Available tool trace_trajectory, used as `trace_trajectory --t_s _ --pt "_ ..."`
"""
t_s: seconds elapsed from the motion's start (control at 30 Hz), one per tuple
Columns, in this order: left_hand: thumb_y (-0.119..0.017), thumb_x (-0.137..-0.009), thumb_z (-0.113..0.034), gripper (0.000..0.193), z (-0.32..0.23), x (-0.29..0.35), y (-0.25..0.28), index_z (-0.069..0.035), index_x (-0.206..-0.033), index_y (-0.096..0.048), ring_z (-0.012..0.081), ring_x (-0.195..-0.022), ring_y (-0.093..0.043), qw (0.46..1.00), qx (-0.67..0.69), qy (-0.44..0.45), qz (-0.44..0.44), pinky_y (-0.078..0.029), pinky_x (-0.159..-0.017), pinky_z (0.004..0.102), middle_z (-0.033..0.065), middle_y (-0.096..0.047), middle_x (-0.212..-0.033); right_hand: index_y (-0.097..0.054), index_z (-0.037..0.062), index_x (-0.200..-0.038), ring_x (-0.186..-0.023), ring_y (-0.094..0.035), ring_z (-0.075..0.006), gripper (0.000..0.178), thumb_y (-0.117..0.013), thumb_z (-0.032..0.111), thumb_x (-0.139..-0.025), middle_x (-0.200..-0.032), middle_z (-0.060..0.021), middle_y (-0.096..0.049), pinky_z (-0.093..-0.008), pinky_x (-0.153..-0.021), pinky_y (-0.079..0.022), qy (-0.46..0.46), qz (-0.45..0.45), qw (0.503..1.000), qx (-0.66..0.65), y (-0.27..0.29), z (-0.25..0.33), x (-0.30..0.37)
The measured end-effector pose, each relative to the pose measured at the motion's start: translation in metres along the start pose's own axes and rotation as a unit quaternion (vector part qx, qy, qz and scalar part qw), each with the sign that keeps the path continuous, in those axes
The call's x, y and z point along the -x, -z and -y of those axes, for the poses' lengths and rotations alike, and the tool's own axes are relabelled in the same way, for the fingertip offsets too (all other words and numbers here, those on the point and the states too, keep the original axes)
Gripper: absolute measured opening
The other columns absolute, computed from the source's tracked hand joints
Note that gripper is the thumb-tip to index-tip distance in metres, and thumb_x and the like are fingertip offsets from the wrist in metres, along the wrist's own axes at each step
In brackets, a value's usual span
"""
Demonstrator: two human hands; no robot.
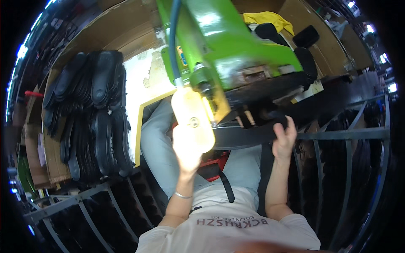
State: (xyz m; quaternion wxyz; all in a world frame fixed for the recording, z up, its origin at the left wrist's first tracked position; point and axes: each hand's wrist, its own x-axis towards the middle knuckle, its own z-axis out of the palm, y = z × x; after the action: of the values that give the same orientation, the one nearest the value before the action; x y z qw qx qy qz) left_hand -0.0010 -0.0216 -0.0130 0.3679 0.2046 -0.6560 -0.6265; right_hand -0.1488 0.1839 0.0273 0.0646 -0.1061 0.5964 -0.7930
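Note:
My left hand (185,147) is closed on the lower part of a shoe sole (193,107). Strong light washes the sole out to yellow-white, and a small round mark shows near its lower end. It is beside the metal working parts of a green machine (230,40). My right hand (283,138) is at the machine's lower right, thumb and fingers bent around a dark piece that I cannot make out against the black parts. Below the machine head, a black curved surface (244,137) runs between my hands.
Stacked black shoe soles (103,80) fill an open cardboard box at left. A yellow-edged white board (137,109) lies beside them. A blue-grey hose (174,38) hangs before the machine. Yellow cloth (270,19) and black pieces lie at far right. Metal rails (346,134) flank me.

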Motion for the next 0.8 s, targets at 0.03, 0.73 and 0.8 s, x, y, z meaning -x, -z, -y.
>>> trace_trajectory --t_s 0.03,0.73,0.8 --pt "-0.061 -0.080 -0.009 0.025 -0.004 -0.003 0.011 0.003 -0.101 -0.053 0.0239 -0.086 -0.059 0.996 -0.063 -0.064 0.016 -0.048 -0.079 0.0319 0.0118 -0.056 -0.093 -0.056 -0.0006 -0.101 -0.073 -0.058 -0.0096 0.026 -0.068 0.006 -0.078 -0.090 -0.0049 -0.061 -0.0230 -0.066 -0.048 0.017 0.065 0.997 0.049 -0.009 0.002 -0.002" --pt "-0.054 -0.088 -0.007 0.025 -0.029 0.038 -0.027 0.005 -0.109 -0.057 0.0205 -0.089 -0.061 0.995 0.048 0.089 0.008 -0.048 -0.083 0.0296 0.0130 -0.062 -0.104 -0.059 0.0036 -0.103 -0.085 -0.063 -0.0339 0.030 -0.064 0.019 -0.078 -0.090 -0.0173 -0.064 -0.0373 -0.071 -0.050 0.069 0.354 0.878 0.315 -0.058 0.041 0.007" --pt "-0.055 -0.087 -0.007 0.025 -0.033 0.030 0.020 0.006 -0.109 -0.056 0.0214 -0.094 -0.059 0.996 -0.083 0.010 -0.021 -0.048 -0.085 0.0313 0.0142 -0.060 -0.108 -0.058 0.0019 -0.102 -0.077 -0.066 -0.0279 0.028 -0.064 0.013 -0.078 -0.088 -0.0131 -0.065 -0.0328 -0.069 -0.051 0.089 0.224 0.905 0.350 -0.023 0.074 -0.004"
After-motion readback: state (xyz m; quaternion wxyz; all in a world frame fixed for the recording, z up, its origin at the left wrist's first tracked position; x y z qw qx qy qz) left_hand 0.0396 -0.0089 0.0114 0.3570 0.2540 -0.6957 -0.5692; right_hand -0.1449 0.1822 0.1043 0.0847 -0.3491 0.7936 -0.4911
